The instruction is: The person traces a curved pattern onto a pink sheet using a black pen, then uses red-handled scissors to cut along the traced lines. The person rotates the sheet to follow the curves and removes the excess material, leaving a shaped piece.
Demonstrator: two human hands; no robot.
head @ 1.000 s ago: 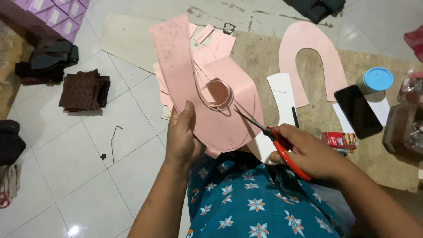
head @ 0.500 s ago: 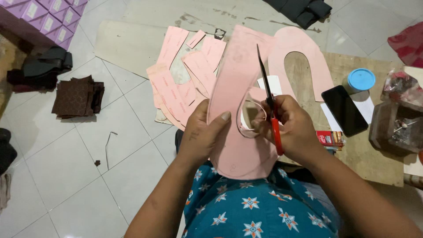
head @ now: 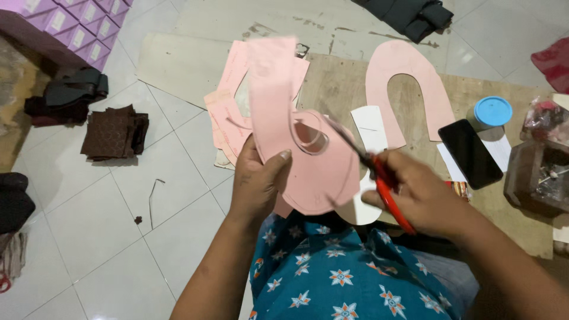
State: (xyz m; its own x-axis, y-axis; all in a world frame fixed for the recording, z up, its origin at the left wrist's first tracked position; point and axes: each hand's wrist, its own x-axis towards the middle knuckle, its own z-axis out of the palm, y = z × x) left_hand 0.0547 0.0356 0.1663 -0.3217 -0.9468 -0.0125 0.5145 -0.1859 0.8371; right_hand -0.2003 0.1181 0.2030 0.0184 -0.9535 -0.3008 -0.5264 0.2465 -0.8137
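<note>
Pink card sheet: mid-frame, held upright; oval opening already cut through, outer outline apparently uncut.
Left hand: clamped on the sheet's lower edge.
Right hand: closed around red-handled scissors, blades at the opening.
Cut pink pieces: piled behind, upper centre.

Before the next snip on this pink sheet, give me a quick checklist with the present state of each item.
1. Left hand grips the pink sheet: ok.
2. Right hand holds the red-handled scissors: ok.
3. Blades reach the sheet at the oval cut-out: ok.
4. Left fingers clear of the blades: ok, thumb sits left of the cut-out.
5. Blade opening: cannot tell, blurred.
6. Black phone and blue lid lie clear of the cutting: ok.
</note>
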